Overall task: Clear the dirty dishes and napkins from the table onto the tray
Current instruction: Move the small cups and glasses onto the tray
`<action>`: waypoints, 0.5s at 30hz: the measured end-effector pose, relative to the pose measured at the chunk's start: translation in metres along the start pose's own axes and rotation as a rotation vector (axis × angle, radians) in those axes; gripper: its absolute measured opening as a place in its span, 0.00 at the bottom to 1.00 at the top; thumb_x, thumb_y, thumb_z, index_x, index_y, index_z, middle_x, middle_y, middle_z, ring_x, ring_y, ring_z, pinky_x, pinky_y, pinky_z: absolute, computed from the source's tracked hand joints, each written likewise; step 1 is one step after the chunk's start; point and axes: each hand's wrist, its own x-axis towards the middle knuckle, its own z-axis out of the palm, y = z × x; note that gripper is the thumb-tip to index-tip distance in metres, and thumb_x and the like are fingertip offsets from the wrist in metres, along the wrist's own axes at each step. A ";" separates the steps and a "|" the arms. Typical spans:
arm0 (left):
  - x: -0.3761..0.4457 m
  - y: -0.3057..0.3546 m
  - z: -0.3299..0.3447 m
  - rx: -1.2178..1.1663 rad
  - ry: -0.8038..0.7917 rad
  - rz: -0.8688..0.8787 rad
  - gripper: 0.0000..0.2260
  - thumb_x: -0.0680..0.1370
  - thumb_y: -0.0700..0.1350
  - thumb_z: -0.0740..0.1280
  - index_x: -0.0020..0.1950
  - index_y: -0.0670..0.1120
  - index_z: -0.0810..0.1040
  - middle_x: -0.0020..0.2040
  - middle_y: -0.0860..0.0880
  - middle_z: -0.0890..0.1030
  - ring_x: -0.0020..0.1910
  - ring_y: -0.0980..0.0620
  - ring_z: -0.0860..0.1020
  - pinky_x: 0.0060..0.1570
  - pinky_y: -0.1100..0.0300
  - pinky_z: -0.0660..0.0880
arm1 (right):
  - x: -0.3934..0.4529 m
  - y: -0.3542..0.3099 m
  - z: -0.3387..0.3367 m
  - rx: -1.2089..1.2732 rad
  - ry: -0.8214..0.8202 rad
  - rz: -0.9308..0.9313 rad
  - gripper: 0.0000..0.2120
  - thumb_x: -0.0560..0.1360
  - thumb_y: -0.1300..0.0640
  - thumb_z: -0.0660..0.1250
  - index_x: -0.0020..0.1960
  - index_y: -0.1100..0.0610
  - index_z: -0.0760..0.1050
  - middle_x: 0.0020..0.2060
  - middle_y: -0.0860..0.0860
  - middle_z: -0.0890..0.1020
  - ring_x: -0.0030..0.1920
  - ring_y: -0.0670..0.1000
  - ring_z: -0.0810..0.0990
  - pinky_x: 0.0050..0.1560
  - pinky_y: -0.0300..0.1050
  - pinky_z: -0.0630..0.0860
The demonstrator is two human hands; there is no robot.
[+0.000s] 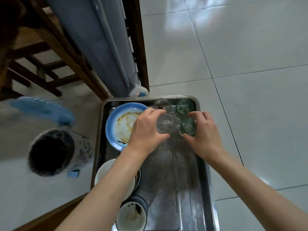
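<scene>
A steel tray (pixel 188 180) lies below me. My left hand (pixel 146 129) grips a clear glass (pixel 164 124) over the tray's far half. My right hand (pixel 205 130) grips a green glass (pixel 189 126) beside it. Behind them stand another clear glass (pixel 162 104) and another green glass (pixel 184 106) at the tray's far edge. A dirty blue-rimmed plate (pixel 120 125) lies at the tray's far left. Nearer me on the left sit a white bowl (pixel 104 174) and a stained white bowl (pixel 130 217) on stacked dishes.
A bin (pixel 55 152) with a clear liner stands on the floor left of the tray, with a blurred blue object (pixel 41 107) above it. Wooden chair legs (pixel 55 47) and a grey panel (pixel 103 44) rise behind. White floor tiles (pixel 250 80) spread to the right.
</scene>
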 end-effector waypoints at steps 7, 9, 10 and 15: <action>0.004 -0.002 0.014 0.034 -0.016 -0.010 0.29 0.64 0.47 0.79 0.63 0.47 0.76 0.57 0.49 0.78 0.55 0.52 0.75 0.53 0.70 0.64 | 0.008 0.009 0.011 -0.004 -0.014 -0.011 0.26 0.65 0.63 0.75 0.61 0.58 0.72 0.56 0.54 0.72 0.52 0.54 0.76 0.50 0.43 0.71; 0.005 -0.002 0.019 0.039 -0.026 -0.021 0.28 0.64 0.47 0.79 0.62 0.47 0.75 0.56 0.49 0.77 0.55 0.52 0.74 0.54 0.66 0.68 | 0.009 0.012 0.013 -0.012 -0.030 -0.010 0.26 0.64 0.63 0.75 0.60 0.58 0.72 0.56 0.54 0.73 0.52 0.54 0.75 0.49 0.40 0.69; 0.006 -0.002 0.020 0.040 -0.035 -0.025 0.27 0.64 0.47 0.79 0.61 0.47 0.75 0.55 0.49 0.77 0.55 0.51 0.74 0.54 0.63 0.70 | 0.010 0.013 0.014 -0.014 -0.037 -0.009 0.26 0.64 0.63 0.75 0.60 0.58 0.72 0.56 0.54 0.73 0.52 0.54 0.75 0.48 0.39 0.68; 0.010 -0.002 0.025 0.038 -0.023 -0.029 0.27 0.63 0.46 0.80 0.59 0.46 0.76 0.52 0.49 0.75 0.53 0.51 0.74 0.51 0.63 0.70 | 0.015 0.016 0.017 -0.012 -0.043 -0.015 0.26 0.64 0.64 0.75 0.60 0.58 0.72 0.55 0.55 0.73 0.51 0.55 0.75 0.49 0.43 0.70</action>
